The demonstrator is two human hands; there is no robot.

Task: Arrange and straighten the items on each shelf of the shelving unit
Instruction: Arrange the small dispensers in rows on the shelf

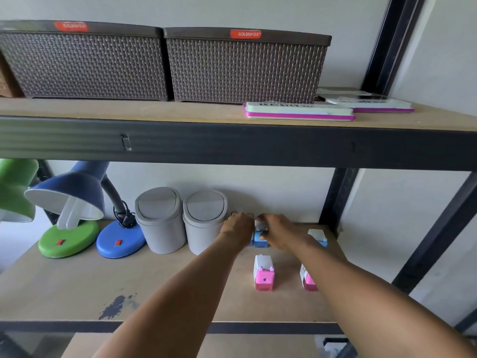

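Shelving unit (232,143), "GOLDENOX" label (245,34) on brown basket (245,68).

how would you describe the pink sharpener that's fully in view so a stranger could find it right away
Look at the lower shelf, right of the two grey lidded bins. In front of the person's hands stands a small pink sharpener with a white top. Unlike the other pink one to its right, no forearm covers it, and the ones behind are blue.

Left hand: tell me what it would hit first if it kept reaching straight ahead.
The left hand points toward the back of the shelf. A small object under it is mostly hidden; past that, the wall looks like the first thing in line, though depth is hard to judge.
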